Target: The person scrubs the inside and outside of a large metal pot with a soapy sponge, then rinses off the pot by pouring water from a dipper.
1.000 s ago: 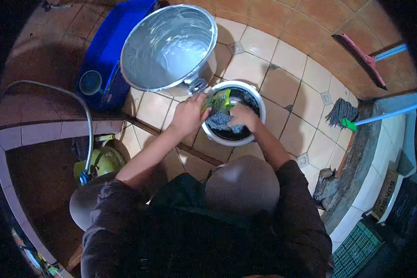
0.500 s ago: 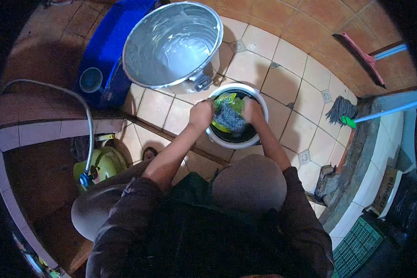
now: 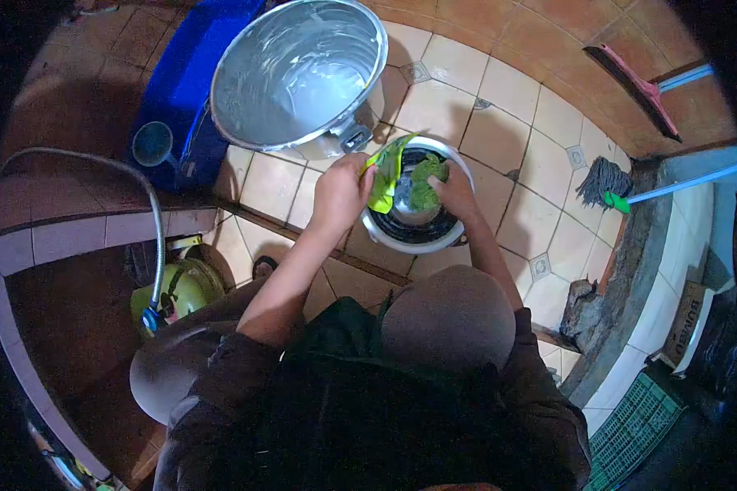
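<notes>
The person's left hand (image 3: 341,192) grips a yellow-green packet (image 3: 389,173) between thumb and fingers, holding it over the left edge of a white-rimmed basin (image 3: 408,245). The right hand (image 3: 454,192) reaches across the basin's right edge, its fingers closed on a green scouring pad (image 3: 425,183) above the dark interior; whether the pad touches anything below cannot be told. The basin is on the tiled floor (image 3: 438,105). Just beyond its upper-left edge is a large metal pot (image 3: 315,90), coated inside with whitish residue. A mop head (image 3: 603,182) lies near the floor's right edge.
</notes>
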Demonstrator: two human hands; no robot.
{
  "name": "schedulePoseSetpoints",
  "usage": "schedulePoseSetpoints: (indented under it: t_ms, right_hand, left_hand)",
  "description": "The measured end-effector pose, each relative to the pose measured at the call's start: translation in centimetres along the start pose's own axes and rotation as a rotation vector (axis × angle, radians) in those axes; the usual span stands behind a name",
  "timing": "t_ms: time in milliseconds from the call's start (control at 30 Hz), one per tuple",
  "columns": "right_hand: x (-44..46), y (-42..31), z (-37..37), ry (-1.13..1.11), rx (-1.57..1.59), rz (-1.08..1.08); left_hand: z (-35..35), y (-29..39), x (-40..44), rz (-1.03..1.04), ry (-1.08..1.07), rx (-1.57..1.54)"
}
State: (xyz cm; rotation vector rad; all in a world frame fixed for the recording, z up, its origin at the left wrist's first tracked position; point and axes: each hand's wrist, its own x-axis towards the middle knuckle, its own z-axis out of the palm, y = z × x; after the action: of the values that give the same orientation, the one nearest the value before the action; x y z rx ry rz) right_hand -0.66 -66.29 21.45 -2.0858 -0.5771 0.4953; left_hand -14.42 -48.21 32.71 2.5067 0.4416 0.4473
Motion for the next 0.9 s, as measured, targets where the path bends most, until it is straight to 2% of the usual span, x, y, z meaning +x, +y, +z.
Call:
schedulePoseSetpoints:
  t_ms: [100, 200, 300, 400, 500, 567, 600, 700, 733, 833, 867, 900]
  right_hand:
    - [0.0, 0.6, -0.8, -0.016, 0.199, 0.138]
    - [0.9, 2.9, 0.0, 0.011, 0.500, 0.152]
    - [1.0, 3.6, -0.8, -0.252, 0.104, 0.001]
    - [1.3, 2.3, 0.0, -0.794, -0.446, -0.130]
    - [1.2, 1.9, 5.4, -0.276, -0.525, -0.241]
    - [0.7, 1.9, 7.4, -0.395, -0.593, -0.342]
    - [0.9, 5.8, 10.6, -0.172, -0.479, -0.443]
    - [1.1, 4.7, 7.7, -0.299, -0.566, -0.417]
    - [1.3, 4.6, 7.1, -0.222, -0.441, -0.384]
    - [1.3, 3.3, 2.5, -0.346, -0.313, -0.358]
    - [1.2, 2.5, 1.0, -0.462, -0.329, -0.237]
    - [1.0, 2.6, 0.6, -0.381, -0.181, -0.222]
  left_hand:
    - [-0.4, 0.8, 0.1, -0.012, 0.005, 0.012]
    - [-0.5, 0.7, -0.1, -0.035, 0.014, 0.009]
    - [-0.3, 0.2, -0.1, -0.026, 0.069, -0.052]
    - [-0.5, 0.3, 0.1, -0.014, 0.123, -0.082]
    - [-1.2, 1.3, 0.3, -0.049, 0.095, -0.026]
    - [-1.3, 1.6, 0.2, -0.049, 0.085, -0.018]
    - [-1.4, 1.8, 0.4, -0.046, 0.082, -0.014]
    - [-1.8, 1.7, 0.4, -0.065, 0.039, 0.033]
    - [-1.9, 1.6, 0.4, -0.085, 0.033, 0.032]
    - [-2.3, 1.6, 0.4, -0.117, 0.001, 0.014]
    - [-2.6, 1.8, 0.4, -0.110, -0.022, 0.001]
    - [-2.8, 1.9, 0.6, -0.099, -0.041, -0.012]
